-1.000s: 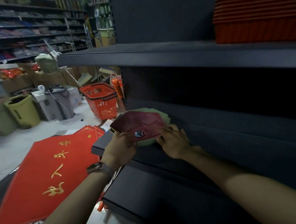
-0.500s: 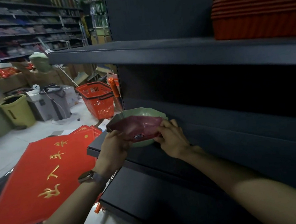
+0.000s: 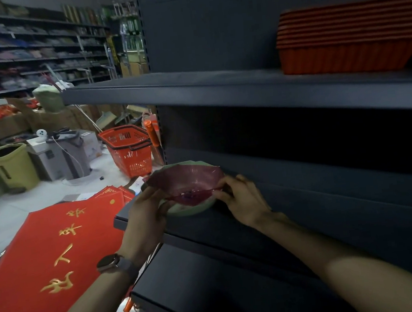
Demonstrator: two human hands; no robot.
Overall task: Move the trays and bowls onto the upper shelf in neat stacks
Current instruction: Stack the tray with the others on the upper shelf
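A pink translucent bowl [image 3: 190, 183] sits nested inside a pale green bowl [image 3: 192, 209] at the left end of the lower shelf [image 3: 232, 224]. My left hand [image 3: 146, 210] grips the stack's left rim. My right hand [image 3: 242, 200] pinches the right rim. The stack sits level, at or just above the shelf. A stack of orange-red trays [image 3: 348, 41] rests on the upper shelf [image 3: 218, 86] at the far right.
The upper shelf's left and middle part is bare metal. On the floor to the left lie red mats [image 3: 57, 252] with gold characters, with an orange shopping basket [image 3: 128, 148], a green bin [image 3: 12, 166] and grey boxes behind them. Another shelf [image 3: 200, 283] juts out below.
The pink bowl was tipped up on edge against the green one; it has swung down to sit level inside it, with both hands staying on the rims.
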